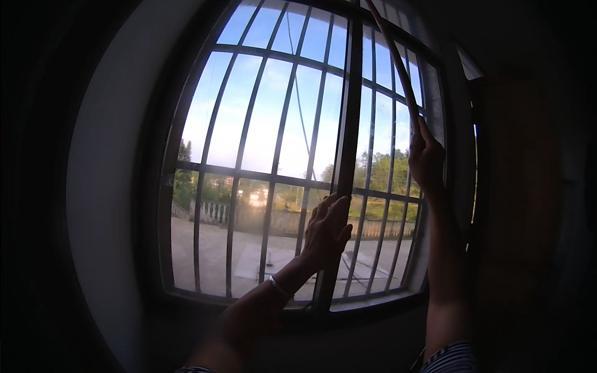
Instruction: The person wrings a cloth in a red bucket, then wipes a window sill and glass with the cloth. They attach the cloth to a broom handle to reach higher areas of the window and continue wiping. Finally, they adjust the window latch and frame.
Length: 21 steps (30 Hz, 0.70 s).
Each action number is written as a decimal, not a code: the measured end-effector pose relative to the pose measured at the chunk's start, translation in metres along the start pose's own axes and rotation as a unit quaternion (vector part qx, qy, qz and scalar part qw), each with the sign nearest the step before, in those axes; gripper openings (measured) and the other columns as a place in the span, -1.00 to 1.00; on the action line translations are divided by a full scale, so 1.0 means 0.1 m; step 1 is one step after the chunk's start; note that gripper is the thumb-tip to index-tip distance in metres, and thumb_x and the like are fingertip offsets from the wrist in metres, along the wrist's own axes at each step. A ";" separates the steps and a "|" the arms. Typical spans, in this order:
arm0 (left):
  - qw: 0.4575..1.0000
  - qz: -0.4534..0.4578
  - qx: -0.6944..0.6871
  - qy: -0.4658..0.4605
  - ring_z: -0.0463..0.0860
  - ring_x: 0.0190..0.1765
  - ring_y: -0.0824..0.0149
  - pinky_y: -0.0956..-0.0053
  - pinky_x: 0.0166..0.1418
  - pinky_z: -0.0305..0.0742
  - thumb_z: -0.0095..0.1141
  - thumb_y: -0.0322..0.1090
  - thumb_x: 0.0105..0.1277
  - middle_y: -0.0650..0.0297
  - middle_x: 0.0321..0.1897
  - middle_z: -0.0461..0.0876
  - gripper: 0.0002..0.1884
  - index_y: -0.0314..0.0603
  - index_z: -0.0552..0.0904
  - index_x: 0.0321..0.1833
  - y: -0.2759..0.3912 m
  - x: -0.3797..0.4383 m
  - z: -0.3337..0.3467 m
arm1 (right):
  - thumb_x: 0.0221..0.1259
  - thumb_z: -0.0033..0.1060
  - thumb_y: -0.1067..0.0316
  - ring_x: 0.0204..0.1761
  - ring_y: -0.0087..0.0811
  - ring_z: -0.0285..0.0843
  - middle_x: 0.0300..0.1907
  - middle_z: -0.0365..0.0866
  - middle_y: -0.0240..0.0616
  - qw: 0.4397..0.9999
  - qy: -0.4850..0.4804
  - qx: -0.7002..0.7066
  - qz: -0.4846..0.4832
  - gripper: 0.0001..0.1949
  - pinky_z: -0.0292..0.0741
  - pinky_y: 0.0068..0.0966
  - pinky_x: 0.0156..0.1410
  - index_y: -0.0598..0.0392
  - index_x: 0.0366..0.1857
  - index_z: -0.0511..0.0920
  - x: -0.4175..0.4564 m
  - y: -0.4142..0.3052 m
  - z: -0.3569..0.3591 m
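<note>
A barred window [256, 172] fills the view ahead of me, split by a dark upright frame bar [345, 149]. My left hand [326, 231], with a silvery bangle [278, 285] at its wrist, is raised to that bar. Its fingers lie along the bar's left side, somewhat apart, and the thumb points off to the right. Higher up on the right, my right hand [425, 158] is closed around the lower end of a slender wooden stick [401, 70]. The stick slants up and left across the right pane; its top runs out of the picture.
Metal bars [277, 135] form a grid over both panes. Outside lie a paved terrace [210, 252], a balustrade [217, 211] and trees [396, 168]. A pale wall [107, 163] borders the window at left. At right stands a dark brown panel [513, 186], mostly in shadow.
</note>
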<state>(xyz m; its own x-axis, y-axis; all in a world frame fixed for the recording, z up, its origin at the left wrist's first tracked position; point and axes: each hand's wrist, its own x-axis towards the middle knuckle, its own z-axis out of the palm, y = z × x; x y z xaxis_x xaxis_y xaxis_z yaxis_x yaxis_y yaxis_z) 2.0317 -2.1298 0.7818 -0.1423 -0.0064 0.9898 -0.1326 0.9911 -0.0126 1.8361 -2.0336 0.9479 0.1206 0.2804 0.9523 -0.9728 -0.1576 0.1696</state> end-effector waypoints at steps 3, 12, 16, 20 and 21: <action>0.991 -0.112 -0.065 0.021 0.35 0.35 -0.02 0.09 0.31 0.37 0.15 -0.28 0.29 -0.07 0.30 0.32 -0.38 -0.18 0.28 0.40 0.23 0.47 -0.30 | 0.32 -0.03 0.44 -0.69 -0.36 0.58 -0.66 0.59 -0.14 0.999 0.015 0.038 -0.026 -0.64 0.52 -0.53 -0.57 0.23 0.18 0.46 -0.01 -0.24 0.19; 0.955 -0.189 -0.229 0.019 0.53 0.19 0.14 0.36 0.15 0.53 0.09 -0.18 0.41 -0.06 0.19 0.45 -0.41 -0.35 0.26 0.38 0.66 1.02 -0.72 | 0.40 -0.14 0.28 -0.75 -0.56 0.38 -0.77 0.40 -0.31 0.984 -0.071 0.155 0.061 -0.51 0.36 -0.60 -0.62 0.31 0.33 0.27 -0.15 -1.26 0.13; 0.958 -0.177 -0.224 -0.001 0.52 0.20 0.14 0.37 0.10 0.55 0.07 -0.19 0.41 -0.06 0.20 0.43 -0.40 -0.37 0.23 0.40 0.64 0.84 -0.95 | 0.36 0.00 0.38 -0.51 -0.34 0.67 -0.43 0.63 -0.13 0.980 -0.015 0.187 -0.066 -0.59 0.63 -0.47 -0.38 0.27 0.25 0.34 -0.50 -1.58 0.18; 0.972 -0.148 -0.179 -0.039 0.62 0.08 0.16 0.40 0.02 0.60 0.03 -0.30 0.40 -0.04 0.11 0.53 -0.52 -0.32 0.35 0.34 0.67 0.63 -1.09 | 0.30 0.09 0.41 -0.19 -0.21 0.71 -0.15 0.66 -0.07 0.954 -0.095 0.282 0.029 -0.67 0.64 -0.39 -0.13 0.17 0.12 0.42 -0.88 -1.92 0.12; 0.977 -0.138 -0.158 -0.049 0.64 0.06 0.16 0.40 0.01 0.60 0.03 -0.32 0.39 -0.04 0.08 0.56 -0.54 -0.31 0.37 0.32 0.66 0.58 -1.15 | 0.28 0.11 0.41 -0.15 -0.20 0.70 -0.15 0.66 -0.07 0.952 -0.115 0.278 0.050 -0.66 0.63 -0.38 -0.10 0.17 0.12 0.41 -1.00 -1.97 0.17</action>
<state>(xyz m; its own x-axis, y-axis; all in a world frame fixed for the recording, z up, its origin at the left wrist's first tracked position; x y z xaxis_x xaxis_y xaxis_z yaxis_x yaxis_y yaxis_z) 2.1270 -2.0492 0.8547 -0.2382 -0.2766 0.9310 0.1273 0.9414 0.3123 2.0188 -2.0468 0.8238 0.1354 0.0340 0.9902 -0.7342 -0.6676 0.1233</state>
